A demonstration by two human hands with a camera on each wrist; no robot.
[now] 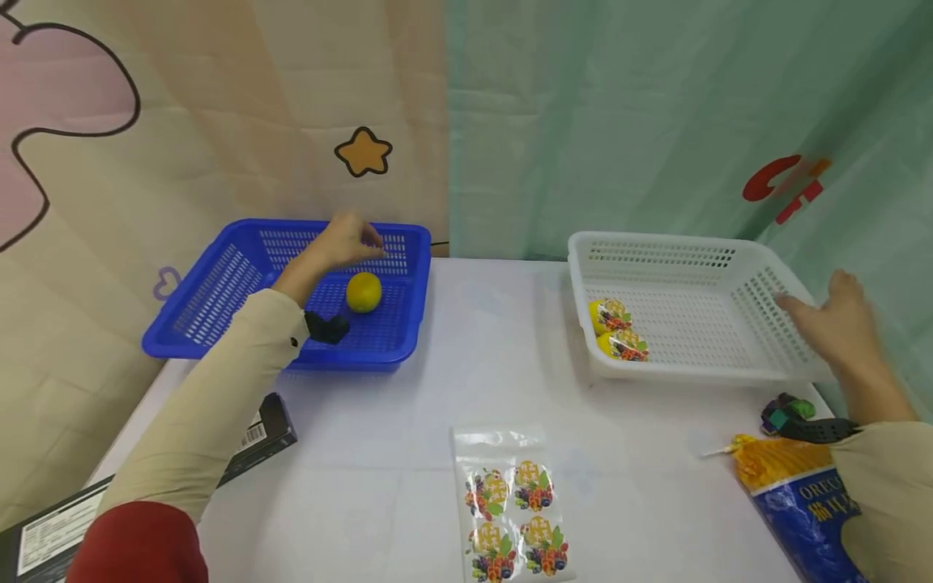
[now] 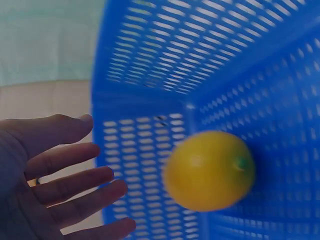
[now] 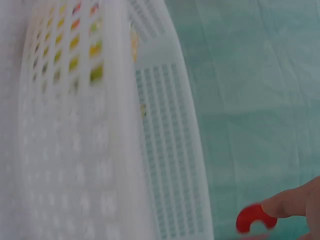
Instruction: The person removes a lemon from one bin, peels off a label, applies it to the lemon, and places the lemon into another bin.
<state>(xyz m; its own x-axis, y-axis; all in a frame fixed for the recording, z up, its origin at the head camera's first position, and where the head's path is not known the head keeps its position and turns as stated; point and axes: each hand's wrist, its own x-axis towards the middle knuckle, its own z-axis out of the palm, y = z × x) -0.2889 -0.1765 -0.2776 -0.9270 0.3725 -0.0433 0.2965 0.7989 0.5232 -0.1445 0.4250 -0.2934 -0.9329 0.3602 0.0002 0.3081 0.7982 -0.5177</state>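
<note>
- Left hand (image 1: 348,240) hovers over the blue perforated plastic basket (image 1: 219,295), fingers (image 2: 75,185) spread and relaxed, holding nothing — the wrist view shows the palm open towards the fruit, not touching it.
- Yellow lemon-like fruit (image 1: 364,292) lies on the floor of the blue basket, near its right wall, just below and beside the left hand. It looks bare, with no sticker on it.
- Right hand (image 1: 838,324) is at the right wall of the white perforated plastic basket (image 1: 678,243), fingers extended and loose; whether they press the rim or only hover beside it I cannot tell, as the wrist view is blurred.
- Two yellow fruits with fruit-print stickers (image 1: 618,330) sit against the left wall of the white basket, touching each other.
- Clear sheet of fruit-print stickers (image 1: 513,506) lies flat on the white tabletop (image 1: 408,421), between the two baskets and nearer the person.
- Blue bag of yellow strips (image 1: 790,486) lies at the right edge; black boxes (image 1: 266,433) at the left edge.
- Risk, judged: the fruit is round and free on a smooth slotted floor — a grasp from the side could roll it to the wall.
- Risk, judged: the light white basket could slide if the right hand pushes its wall.
</note>
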